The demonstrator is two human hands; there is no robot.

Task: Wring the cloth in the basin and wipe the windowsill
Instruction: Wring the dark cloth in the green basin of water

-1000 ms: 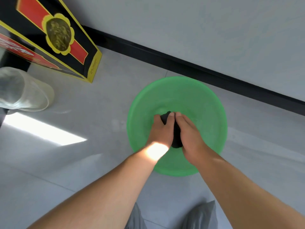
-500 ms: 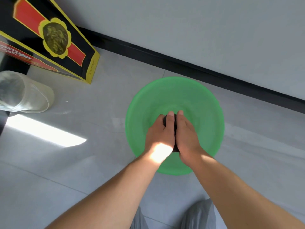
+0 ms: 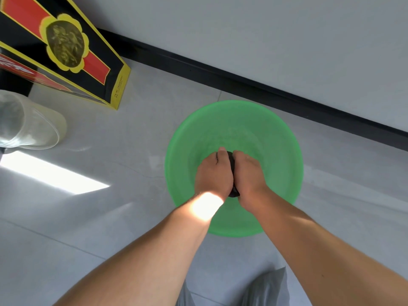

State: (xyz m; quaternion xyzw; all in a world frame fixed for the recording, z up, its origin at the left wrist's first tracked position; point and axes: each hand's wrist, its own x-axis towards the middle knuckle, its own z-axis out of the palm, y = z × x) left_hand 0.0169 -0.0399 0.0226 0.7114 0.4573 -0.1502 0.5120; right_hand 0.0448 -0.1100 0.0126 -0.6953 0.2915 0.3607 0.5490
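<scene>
A round green basin (image 3: 276, 138) stands on the grey tiled floor near the wall. Over its middle, my left hand (image 3: 213, 173) and my right hand (image 3: 249, 173) are pressed side by side, both closed around a dark cloth (image 3: 232, 164). Only a narrow dark strip of the cloth shows between the hands, with a bit sticking out near the wrists. The windowsill is not in view.
A black, red and yellow box (image 3: 66, 54) leans at the upper left. A clear plastic container (image 3: 26, 127) lies on its side at the left edge. A black skirting board (image 3: 287, 96) runs along the wall behind the basin. A sunlit patch (image 3: 50, 173) crosses the floor.
Both hands have stayed clamped on the cloth over the basin, squeezing closer together and twisting slightly. Less of the cloth shows than a second ago.
</scene>
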